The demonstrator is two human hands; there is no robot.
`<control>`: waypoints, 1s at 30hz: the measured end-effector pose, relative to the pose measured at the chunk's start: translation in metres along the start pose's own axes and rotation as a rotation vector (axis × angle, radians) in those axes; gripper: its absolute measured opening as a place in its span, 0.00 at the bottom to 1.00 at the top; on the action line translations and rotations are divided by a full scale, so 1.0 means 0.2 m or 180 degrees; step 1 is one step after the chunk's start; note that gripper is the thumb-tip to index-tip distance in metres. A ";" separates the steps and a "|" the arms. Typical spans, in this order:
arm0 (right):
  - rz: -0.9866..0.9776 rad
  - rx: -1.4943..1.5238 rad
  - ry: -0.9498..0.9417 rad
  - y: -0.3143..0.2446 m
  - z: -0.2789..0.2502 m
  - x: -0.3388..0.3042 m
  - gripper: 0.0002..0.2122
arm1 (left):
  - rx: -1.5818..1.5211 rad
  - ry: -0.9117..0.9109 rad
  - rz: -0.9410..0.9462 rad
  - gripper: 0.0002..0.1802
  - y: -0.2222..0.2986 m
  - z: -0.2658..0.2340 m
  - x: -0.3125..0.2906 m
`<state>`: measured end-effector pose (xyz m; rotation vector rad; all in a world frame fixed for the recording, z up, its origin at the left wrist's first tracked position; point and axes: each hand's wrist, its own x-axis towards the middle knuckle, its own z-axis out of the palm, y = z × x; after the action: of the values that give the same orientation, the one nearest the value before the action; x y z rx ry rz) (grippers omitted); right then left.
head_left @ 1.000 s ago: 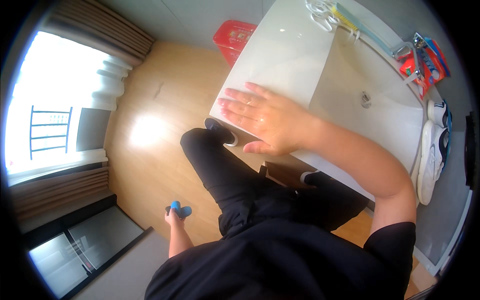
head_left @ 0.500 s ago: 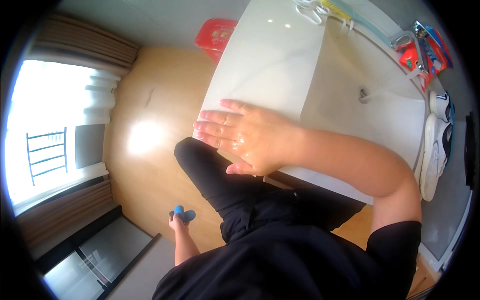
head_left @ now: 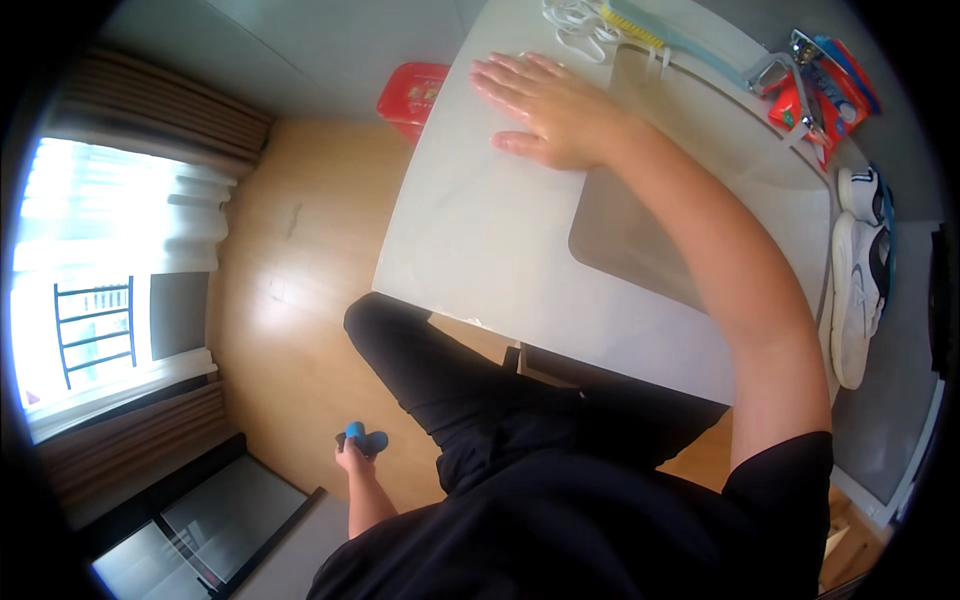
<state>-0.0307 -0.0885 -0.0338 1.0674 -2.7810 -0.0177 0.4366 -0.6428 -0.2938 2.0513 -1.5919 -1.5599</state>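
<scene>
My right hand (head_left: 560, 115) lies flat and wet on the white countertop (head_left: 450, 230), palm down, fingers stretched towards the far left. Nothing is held in it. Beside it, the sink basin (head_left: 630, 220) is sunk into the counter, and my right forearm crosses over it, hiding the drain. Down at my left side, my left hand (head_left: 352, 460) is closed around a small blue object with rounded lobes (head_left: 376, 442). Its exact kind is too small to make out.
At the back lie a white cord (head_left: 572, 18) and a yellow-bristled brush (head_left: 635, 25). A chrome tap (head_left: 775, 75), a red packet (head_left: 845, 112) and white shoes (head_left: 853, 300) line the right side. A red bin (head_left: 408, 92) stands past the counter's left edge.
My right hand has slid away from the counter's near left edge to its far part, near the cord. My left hand keeps its hold on the blue object.
</scene>
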 end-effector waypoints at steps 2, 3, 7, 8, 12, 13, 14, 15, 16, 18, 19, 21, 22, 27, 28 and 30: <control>0.0022 0.0028 0.0061 0.00 0.02 0.00 0.33 | 0.0001 0.0019 0.0001 0.29 -0.02 -0.01 0.01; -0.0062 0.0052 0.0092 -0.02 0.01 -0.01 0.34 | -0.0021 0.0057 0.0016 0.29 -0.04 -0.01 0.00; -0.0632 0.0341 0.0219 -0.33 -0.09 -0.07 0.35 | -0.0118 0.0174 0.0019 0.28 -0.09 -0.10 0.02; -0.0842 0.0551 0.0249 -0.41 -0.11 -0.09 0.35 | -0.0117 0.0249 -0.0009 0.27 -0.11 -0.13 0.00; -0.1342 0.1171 0.0041 -0.62 -0.18 -0.18 0.36 | -0.0088 0.0343 -0.0064 0.28 -0.07 -0.11 -0.01; -0.1429 0.1190 -0.0005 -0.65 -0.17 -0.20 0.36 | -0.0107 0.0355 -0.0079 0.28 -0.07 -0.10 -0.01; -0.1517 0.1211 -0.0053 -0.66 -0.16 -0.21 0.36 | -0.0088 0.0315 -0.0065 0.28 -0.06 -0.10 -0.02; -0.1527 0.1231 -0.0055 -0.66 -0.15 -0.21 0.36 | -0.0075 0.0279 -0.0052 0.28 -0.06 -0.09 -0.03; -0.1537 0.1253 -0.0058 -0.66 -0.14 -0.21 0.36 | -0.0063 0.0244 -0.0041 0.28 -0.05 -0.09 -0.03; -0.1442 0.1189 -0.0005 -0.65 -0.12 -0.19 0.37 | 0.0000 0.0153 -0.0076 0.29 -0.05 -0.07 -0.04; -0.1339 0.1105 0.0058 -0.61 -0.10 -0.16 0.37 | 0.0027 0.0116 -0.0092 0.29 -0.05 -0.08 -0.04; -0.1008 0.0823 0.0201 -0.50 -0.05 -0.07 0.37 | 0.0016 0.0147 -0.0095 0.29 -0.06 -0.08 -0.05; -0.0774 0.0607 0.0292 -0.41 -0.02 -0.01 0.36 | 0.0004 0.0145 -0.0085 0.28 -0.06 -0.07 -0.04; -0.0034 0.0246 0.0371 -0.22 0.05 0.17 0.35 | 0.0121 0.0067 0.0115 0.29 0.02 0.02 -0.01; 0.0141 0.0256 0.0341 -0.22 0.05 0.21 0.35 | 0.0159 0.0094 0.0134 0.29 0.02 0.02 -0.02; 0.0414 0.0299 0.0317 -0.22 0.05 0.25 0.36 | 0.0142 0.0050 0.0144 0.29 0.02 0.02 -0.04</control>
<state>-0.0401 -0.1551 -0.0392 0.8790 -2.7785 0.1786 0.4318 -0.6359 -0.2881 2.0296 -1.6702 -1.5030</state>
